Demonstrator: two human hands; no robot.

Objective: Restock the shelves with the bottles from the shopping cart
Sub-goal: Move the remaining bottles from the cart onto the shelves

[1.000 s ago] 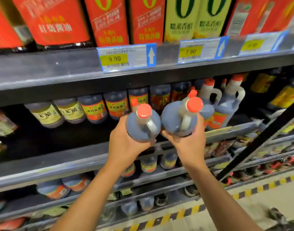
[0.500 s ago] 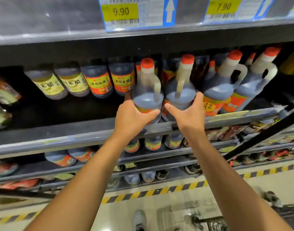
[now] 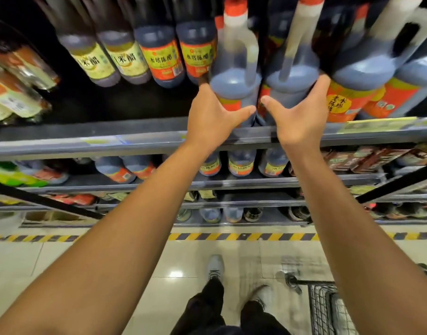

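Supermarket shelf (image 3: 159, 139) ahead: I'm gripping two upright bottles at its front edge, left hand (image 3: 213, 117) curling round left bottle (image 3: 234, 85), right hand (image 3: 297, 117) round right bottle (image 3: 292, 85).

Two jugs (image 3: 234, 85) side by side on shelf (image 3: 135, 141), cart (image 3: 328, 308) lower right

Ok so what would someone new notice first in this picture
Two outstretched arms dominate the centre, the left hand and right hand each gripping a dark jug with an orange cap, the left jug and right jug, at the shelf edge. Smaller labelled bottles line the shelf to the left.
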